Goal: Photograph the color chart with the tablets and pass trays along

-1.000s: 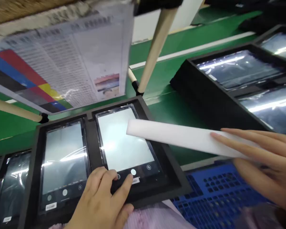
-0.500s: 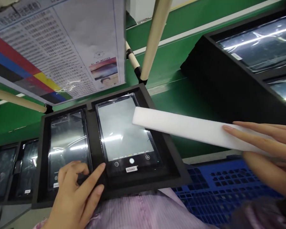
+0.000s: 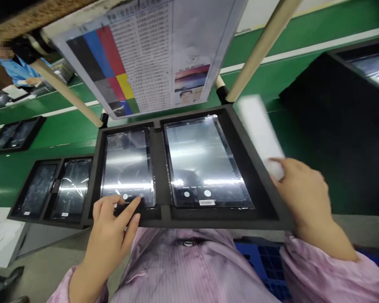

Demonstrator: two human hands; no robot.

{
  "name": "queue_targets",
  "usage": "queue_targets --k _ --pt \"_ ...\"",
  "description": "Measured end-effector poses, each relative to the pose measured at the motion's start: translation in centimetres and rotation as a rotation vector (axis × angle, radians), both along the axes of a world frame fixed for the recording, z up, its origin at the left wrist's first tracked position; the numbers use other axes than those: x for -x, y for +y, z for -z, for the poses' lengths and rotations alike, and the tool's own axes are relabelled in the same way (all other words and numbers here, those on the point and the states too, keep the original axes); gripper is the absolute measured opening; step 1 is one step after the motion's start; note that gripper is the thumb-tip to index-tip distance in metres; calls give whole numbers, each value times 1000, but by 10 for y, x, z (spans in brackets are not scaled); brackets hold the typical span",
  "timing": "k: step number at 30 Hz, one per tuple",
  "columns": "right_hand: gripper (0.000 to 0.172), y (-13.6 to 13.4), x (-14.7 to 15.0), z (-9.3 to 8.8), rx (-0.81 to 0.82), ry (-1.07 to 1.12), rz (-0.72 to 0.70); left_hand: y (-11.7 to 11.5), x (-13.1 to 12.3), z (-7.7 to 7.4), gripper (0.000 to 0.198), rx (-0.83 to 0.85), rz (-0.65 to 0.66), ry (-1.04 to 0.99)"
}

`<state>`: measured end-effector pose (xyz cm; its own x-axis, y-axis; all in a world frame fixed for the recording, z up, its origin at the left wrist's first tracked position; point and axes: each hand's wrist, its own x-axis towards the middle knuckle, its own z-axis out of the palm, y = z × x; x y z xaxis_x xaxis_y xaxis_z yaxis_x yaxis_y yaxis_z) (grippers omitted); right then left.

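The left tablet (image 3: 128,153) and the right tablet (image 3: 197,158) lie face up, side by side, in separate recesses of a black tray (image 3: 162,168), with a divider between them. Both screens carry reflected streaks of light and round icons along the lower end, and a white label (image 3: 206,203) sits beneath the right one's icons. The left hand (image 3: 110,227) is over the lower edge of the left tablet, its index finger stretched to the right-hand icon and its thumb apart from it, gripping nothing; whether the fingertip presses the glass I cannot tell. At the tray's right side, the fingers of the right hand (image 3: 306,198) are clamped on the near end of a white strip (image 3: 260,126), blurred and slanting away. Behind the tray a printed chart (image 3: 151,63) with colour blocks hangs between two beige poles. On the green bench (image 3: 6,176), another tray (image 3: 50,191) with two tablets stands to the left, and a black stack (image 3: 337,139) to the right. Farther off at upper left shows a co-worker's blue sleeve (image 3: 15,72).
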<state>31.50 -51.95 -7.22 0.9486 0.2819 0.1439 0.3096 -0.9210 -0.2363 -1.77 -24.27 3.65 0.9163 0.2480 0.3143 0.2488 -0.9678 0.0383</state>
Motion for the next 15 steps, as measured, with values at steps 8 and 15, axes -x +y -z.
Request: queue_targets --k 8,15 --pt "42 10 46 -54 -489 -267 -251 6 -2 10 35 -51 7 45" --pt "32 26 97 -82 -443 -281 -635 42 38 16 63 -57 -285 -9"
